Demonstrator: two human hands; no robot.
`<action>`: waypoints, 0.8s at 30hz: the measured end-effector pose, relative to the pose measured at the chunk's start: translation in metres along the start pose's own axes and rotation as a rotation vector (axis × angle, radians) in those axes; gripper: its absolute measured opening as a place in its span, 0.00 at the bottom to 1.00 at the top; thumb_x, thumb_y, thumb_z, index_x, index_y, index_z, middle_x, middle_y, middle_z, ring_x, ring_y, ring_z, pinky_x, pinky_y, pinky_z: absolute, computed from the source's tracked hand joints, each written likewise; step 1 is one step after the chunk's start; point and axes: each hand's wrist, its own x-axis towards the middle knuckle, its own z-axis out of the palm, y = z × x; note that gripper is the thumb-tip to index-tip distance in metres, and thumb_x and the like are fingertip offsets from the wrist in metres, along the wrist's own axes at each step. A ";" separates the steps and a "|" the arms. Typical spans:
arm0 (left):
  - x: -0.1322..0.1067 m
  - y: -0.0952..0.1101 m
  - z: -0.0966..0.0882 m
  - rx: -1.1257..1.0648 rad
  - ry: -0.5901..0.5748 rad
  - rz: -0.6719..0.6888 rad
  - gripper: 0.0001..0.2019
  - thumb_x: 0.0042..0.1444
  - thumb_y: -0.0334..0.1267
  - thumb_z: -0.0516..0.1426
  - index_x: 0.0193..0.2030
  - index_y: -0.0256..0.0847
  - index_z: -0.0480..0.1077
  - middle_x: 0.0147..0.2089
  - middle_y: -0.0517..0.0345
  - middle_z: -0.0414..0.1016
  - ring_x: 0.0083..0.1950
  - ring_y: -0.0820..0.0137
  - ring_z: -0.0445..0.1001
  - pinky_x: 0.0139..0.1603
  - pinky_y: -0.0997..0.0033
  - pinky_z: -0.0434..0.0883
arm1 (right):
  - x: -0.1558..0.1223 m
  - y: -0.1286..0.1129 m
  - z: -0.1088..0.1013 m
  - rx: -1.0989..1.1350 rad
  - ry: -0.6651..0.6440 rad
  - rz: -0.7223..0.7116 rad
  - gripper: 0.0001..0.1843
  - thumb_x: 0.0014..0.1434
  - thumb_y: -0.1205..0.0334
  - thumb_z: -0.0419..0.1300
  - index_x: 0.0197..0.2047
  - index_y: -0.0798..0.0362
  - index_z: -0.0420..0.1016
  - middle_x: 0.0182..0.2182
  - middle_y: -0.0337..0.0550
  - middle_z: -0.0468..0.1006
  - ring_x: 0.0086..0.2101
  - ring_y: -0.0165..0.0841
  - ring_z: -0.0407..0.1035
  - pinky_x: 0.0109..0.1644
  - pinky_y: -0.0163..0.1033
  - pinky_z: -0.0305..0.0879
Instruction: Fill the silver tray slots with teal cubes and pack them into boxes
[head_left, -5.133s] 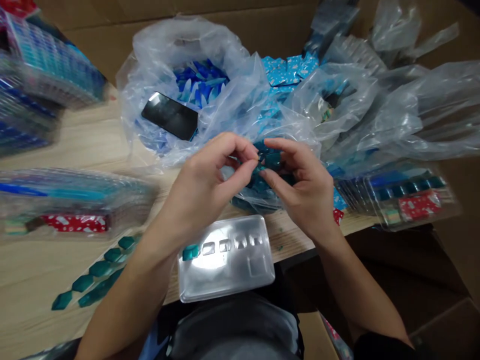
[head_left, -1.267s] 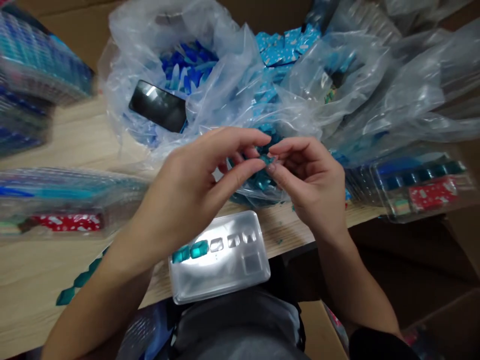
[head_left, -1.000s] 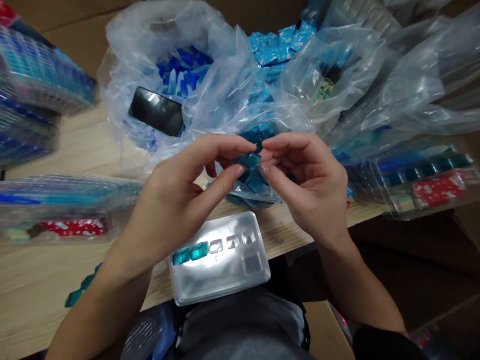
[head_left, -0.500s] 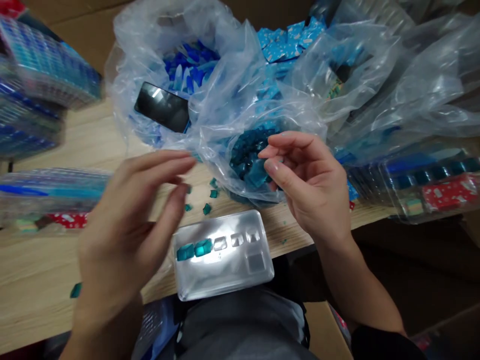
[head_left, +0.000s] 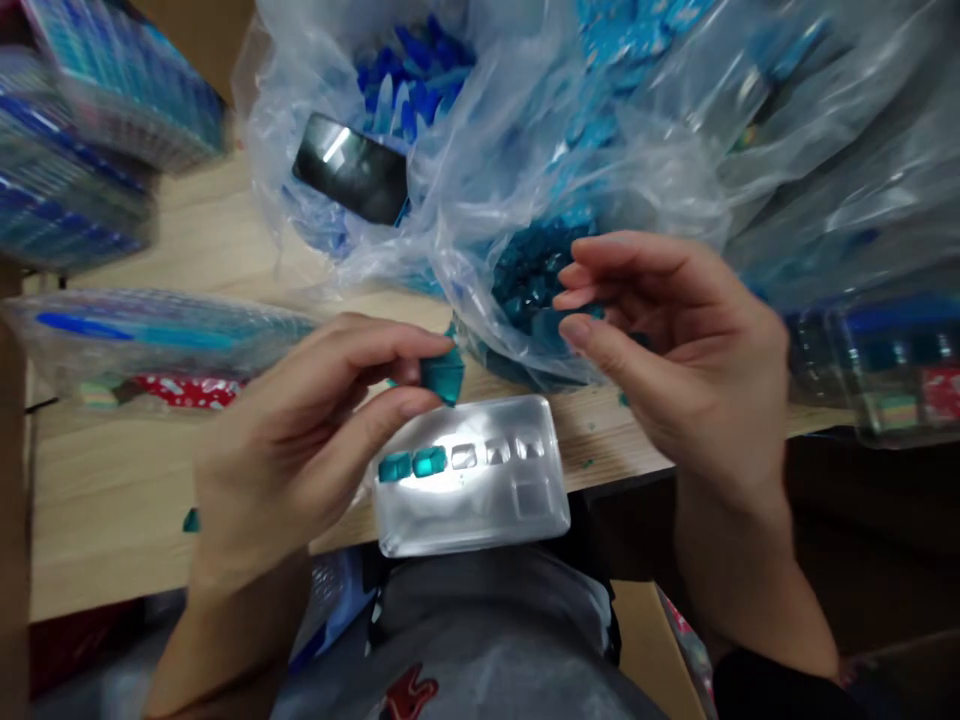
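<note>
My left hand (head_left: 315, 420) pinches a translucent teal cube-like piece (head_left: 444, 375) between thumb and forefinger, above the upper left of a clear plastic tray (head_left: 457, 520). Two teal pieces (head_left: 430, 461) sit in the two leftmost wells of the tray's row; the other wells show bare plastic. My right hand (head_left: 675, 330) is raised with thumb and fingers apart, in front of an open clear bag of dark teal pieces (head_left: 525, 270). Some teal shows behind its fingertips, and I see nothing gripped there.
A black phone (head_left: 351, 170) lies against a bag of blue pointed pieces (head_left: 416, 75). Filled clear packs stand at left (head_left: 127, 90) and right (head_left: 900, 370); another pack (head_left: 165, 345) lies beside my left hand. A loose teal piece (head_left: 191, 520) rests on the wooden table (head_left: 97, 500).
My left hand has closed in a pinch on a teal piece near the tray. My right hand has shifted right and its fingers have spread. The whole view has shifted somewhat.
</note>
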 end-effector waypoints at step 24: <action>-0.056 -0.024 0.020 0.499 -0.174 0.276 0.08 0.61 0.36 0.60 0.47 0.42 0.72 0.38 0.53 0.80 0.36 0.61 0.74 0.34 0.61 0.64 | 0.013 0.000 -0.014 -0.815 -0.186 0.079 0.13 0.57 0.72 0.64 0.37 0.40 0.80 0.34 0.42 0.76 0.35 0.37 0.70 0.41 0.42 0.65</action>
